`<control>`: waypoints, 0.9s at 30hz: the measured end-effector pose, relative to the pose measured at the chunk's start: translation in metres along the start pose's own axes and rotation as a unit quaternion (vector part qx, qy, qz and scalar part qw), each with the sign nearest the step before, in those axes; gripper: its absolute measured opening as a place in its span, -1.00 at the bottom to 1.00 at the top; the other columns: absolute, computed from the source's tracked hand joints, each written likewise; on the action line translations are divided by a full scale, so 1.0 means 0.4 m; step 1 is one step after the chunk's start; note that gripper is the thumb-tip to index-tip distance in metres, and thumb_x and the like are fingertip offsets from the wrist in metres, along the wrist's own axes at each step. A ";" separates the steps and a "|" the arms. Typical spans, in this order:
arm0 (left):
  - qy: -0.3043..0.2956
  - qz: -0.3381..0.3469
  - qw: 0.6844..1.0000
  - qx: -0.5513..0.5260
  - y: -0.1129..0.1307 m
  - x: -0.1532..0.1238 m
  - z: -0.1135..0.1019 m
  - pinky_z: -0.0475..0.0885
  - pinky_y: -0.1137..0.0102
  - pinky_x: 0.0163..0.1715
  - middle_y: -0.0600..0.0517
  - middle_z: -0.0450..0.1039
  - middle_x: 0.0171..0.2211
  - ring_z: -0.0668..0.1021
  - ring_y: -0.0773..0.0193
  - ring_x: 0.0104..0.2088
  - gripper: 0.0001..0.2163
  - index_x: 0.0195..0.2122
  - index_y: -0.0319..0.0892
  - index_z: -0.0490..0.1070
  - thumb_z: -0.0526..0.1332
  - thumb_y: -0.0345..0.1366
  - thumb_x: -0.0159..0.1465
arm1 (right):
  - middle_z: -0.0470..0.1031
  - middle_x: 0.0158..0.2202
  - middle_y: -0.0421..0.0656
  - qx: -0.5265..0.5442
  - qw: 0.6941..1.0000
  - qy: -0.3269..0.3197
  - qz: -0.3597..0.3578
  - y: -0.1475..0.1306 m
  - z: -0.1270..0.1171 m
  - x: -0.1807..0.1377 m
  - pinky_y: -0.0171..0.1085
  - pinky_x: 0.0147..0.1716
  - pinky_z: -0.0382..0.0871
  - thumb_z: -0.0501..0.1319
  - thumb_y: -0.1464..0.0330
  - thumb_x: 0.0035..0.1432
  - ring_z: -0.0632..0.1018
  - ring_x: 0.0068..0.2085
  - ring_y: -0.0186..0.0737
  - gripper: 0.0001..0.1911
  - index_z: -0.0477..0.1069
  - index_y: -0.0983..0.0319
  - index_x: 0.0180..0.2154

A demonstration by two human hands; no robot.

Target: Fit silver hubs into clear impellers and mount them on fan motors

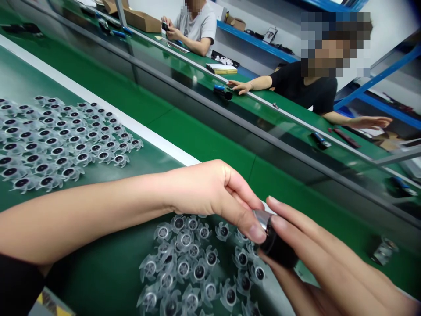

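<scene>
My left hand (pixel 210 188) reaches across from the left, its thumb and fingers pinched on the silvery top of a small black cylinder part (pixel 274 243). My right hand (pixel 315 259) comes in from the lower right and cradles the same black part, fingers stretched along its side. Directly beneath both hands lies a loose heap of several clear plastic fan blades (pixel 194 267) with dark hubs on the green mat.
Neat rows of more clear fan blades (pixel 55 140) lie at the left. A green conveyor belt (pixel 204 140) runs diagonally beyond a white strip. Two other people sit across a glass-railed bench; one person's hand (pixel 241 86) rests near a blue-black tool (pixel 222 91). A small metal part (pixel 383 251) lies at right.
</scene>
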State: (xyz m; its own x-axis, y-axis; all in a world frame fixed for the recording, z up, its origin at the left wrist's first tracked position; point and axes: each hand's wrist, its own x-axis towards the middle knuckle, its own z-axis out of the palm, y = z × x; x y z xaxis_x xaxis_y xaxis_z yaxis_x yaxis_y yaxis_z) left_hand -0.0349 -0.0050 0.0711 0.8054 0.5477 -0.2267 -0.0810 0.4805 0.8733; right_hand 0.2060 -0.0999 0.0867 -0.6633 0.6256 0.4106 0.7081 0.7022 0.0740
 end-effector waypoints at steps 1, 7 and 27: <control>-0.003 0.006 1.000 -0.010 -0.001 0.000 0.001 0.58 0.39 -0.23 0.09 0.65 -0.43 0.67 0.29 -0.37 -0.75 -0.33 -0.16 0.64 0.54 -0.40 -0.07 | 0.33 0.35 -0.19 0.010 1.000 -0.002 -0.006 -0.001 0.000 0.000 -0.39 -0.33 0.66 0.25 0.33 0.28 0.65 0.03 -0.09 -0.26 0.10 0.08 0.43; 0.027 -0.004 0.999 0.028 -0.005 -0.002 0.002 0.59 0.33 -0.21 0.05 0.66 -0.40 0.69 0.21 -0.34 -0.66 -0.30 -0.15 0.65 0.58 -0.40 -0.15 | 0.39 0.30 -0.16 0.037 0.998 -0.012 0.039 0.000 0.001 0.000 -0.32 -0.28 0.69 0.28 0.30 0.27 0.66 0.02 0.00 -0.24 0.09 0.06 0.43; 0.032 0.006 0.999 0.034 0.006 -0.004 0.011 0.54 0.35 -0.18 0.03 0.65 -0.39 0.65 0.24 -0.33 -0.69 -0.29 -0.18 0.67 0.57 -0.34 -0.11 | 0.35 0.34 -0.24 0.081 0.991 0.004 0.108 -0.032 0.012 0.017 -0.31 0.08 0.54 0.28 0.34 0.30 0.55 0.19 -0.10 -0.30 0.15 -0.05 0.39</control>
State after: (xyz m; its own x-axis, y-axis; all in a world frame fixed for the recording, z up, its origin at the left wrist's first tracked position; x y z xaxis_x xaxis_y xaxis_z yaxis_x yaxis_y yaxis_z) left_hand -0.0338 -0.0079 0.0753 0.7655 0.5962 -0.2419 -0.0480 0.4278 0.9026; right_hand 0.1913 -0.1032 0.0840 -0.4982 0.7653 0.4076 0.7852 0.5976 -0.1622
